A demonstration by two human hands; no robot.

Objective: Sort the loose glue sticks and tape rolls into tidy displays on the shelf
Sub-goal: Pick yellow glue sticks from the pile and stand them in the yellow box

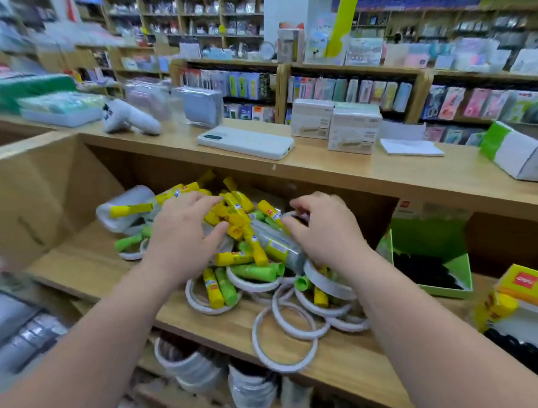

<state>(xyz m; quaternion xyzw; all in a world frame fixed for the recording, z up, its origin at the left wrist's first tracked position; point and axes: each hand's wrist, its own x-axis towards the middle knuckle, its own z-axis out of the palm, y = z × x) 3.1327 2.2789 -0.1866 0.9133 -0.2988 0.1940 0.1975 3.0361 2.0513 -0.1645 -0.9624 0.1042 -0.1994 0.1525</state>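
A jumbled heap of yellow glue sticks (231, 211) and green glue sticks (253, 272) lies in the middle shelf (85, 267) compartment. Several thin white tape rolls (284, 354) lie scattered at the heap's front. A clear-wrapped pack (278, 244) sits in the pile. My left hand (181, 228) rests on the heap's left side with fingers spread and straight. My right hand (324, 230) is on the right side, its fingers and thumb curled round what looks like a small white tape roll (291, 215). The picture is blurred.
A green open box (430, 270) of black items stands right of the heap, with a yellow box (521, 284) beyond it. A clear plastic pack (124, 208) lies at the left. A white flat device (245, 142) and white cartons (352, 130) sit on the top board. Bigger tape rolls (189, 366) sit below.
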